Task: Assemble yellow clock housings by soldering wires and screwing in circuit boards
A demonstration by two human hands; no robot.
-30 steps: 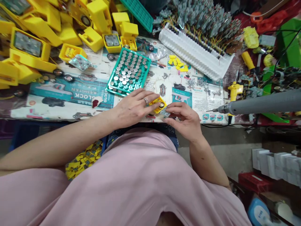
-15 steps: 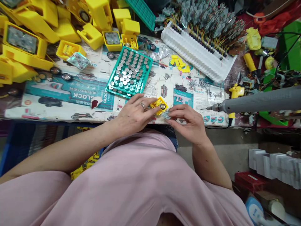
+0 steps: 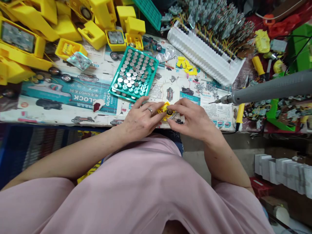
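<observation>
Fingers [image 3: 157, 106] of a worker's left hand [image 3: 143, 120] close on the left side of a small yellow casing [image 3: 166, 105], held at the front edge of a print-covered tabletop [image 3: 102, 115], as the right hand [image 3: 193, 119] pinches a thin grey piece [image 3: 174, 115] against the casing's right side. Both grips are narrow, thumb and fingertips drawn nearly together on the parts. Work on this casing looks partway: a round, dark-centred part [image 3: 169, 111] sits at the open casing and appears to be in place, while the grey piece seems not yet fixed. Whether any screw is in cannot be told. Loose screws [image 3: 207, 87] lie beyond the right hand, and a grey powered screwdriver [image 3: 260, 89] stands well apart to the right, untouched. A teal tray [image 3: 153, 76] beyond the left hand carries rows of silver button cells [image 3: 131, 71]; small yellow pieces [image 3: 186, 66] are scattered nearby.

"GLOCK" reads upside down in large letters on the tabletop's covering, beside a printed pistol, and again sideways near the tray. Smaller lettering, some of it apparently Chinese, is too fine to read. No brand is legible on the screwdriver.
</observation>
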